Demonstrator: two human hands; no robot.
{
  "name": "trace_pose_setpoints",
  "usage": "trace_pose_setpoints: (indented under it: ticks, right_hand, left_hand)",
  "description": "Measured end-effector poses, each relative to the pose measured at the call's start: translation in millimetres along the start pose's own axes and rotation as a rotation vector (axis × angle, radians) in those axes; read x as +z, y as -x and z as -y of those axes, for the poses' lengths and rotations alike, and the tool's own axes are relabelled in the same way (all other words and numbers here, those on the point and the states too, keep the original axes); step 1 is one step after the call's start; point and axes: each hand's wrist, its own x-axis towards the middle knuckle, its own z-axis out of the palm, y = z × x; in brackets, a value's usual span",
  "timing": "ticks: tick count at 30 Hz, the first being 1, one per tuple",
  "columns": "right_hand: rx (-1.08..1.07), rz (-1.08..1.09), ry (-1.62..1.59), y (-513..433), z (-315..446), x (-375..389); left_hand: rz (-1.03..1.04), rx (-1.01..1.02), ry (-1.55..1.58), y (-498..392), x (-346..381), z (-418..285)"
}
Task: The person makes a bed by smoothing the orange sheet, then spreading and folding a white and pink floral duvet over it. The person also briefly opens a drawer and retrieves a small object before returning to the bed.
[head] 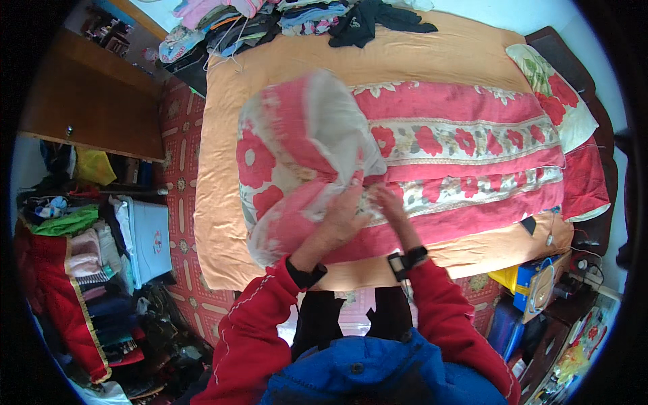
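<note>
A pink and white quilt (455, 106) with red flowers lies lengthwise on the bed, in long folds. Its left end is lifted and folded back over itself, pale underside (336, 121) showing, and is blurred by motion. My left hand (344, 215) grips the bunched cloth near the middle of the quilt. Close beside it on the right, my right hand (389, 202) has its bent fingers on the same gathered cloth. Blur hides the exact hold of the fingertips. Dark bands circle both wrists.
The bed has an orange sheet (220, 202). Folded clothes (311, 17) and a black garment (374, 23) lie along its far edge. Floral pillows (562, 96) rest against the dark headboard (562, 55). A light blue storage box (152, 243) and a wooden door (91, 96) stand left.
</note>
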Motion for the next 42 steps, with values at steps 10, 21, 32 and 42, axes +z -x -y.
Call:
trace_pose_setpoints:
  ticks: [10, 21, 32, 42]
  right_hand:
    - [-1.205, -0.097, 1.167, 53.4, 74.8, 28.7]
    - [-0.32, 0.6, 1.241, -47.8, -22.6, -37.1]
    - [-0.418, -0.771, -0.149, 50.5, 228.7, -399.4]
    - [-0.651, -1.699, 0.232, 69.6, 288.5, -618.5]
  left_hand:
    - [-0.165, -0.239, -0.298, 37.0, -21.0, 41.7]
    - [-0.022, -0.321, 0.105, -6.3, 85.5, 140.2]
    - [-0.22, -0.69, -0.282, -6.4, 106.7, 144.5]
    - [-0.072, -0.518, -0.101, -13.6, 91.2, 151.8]
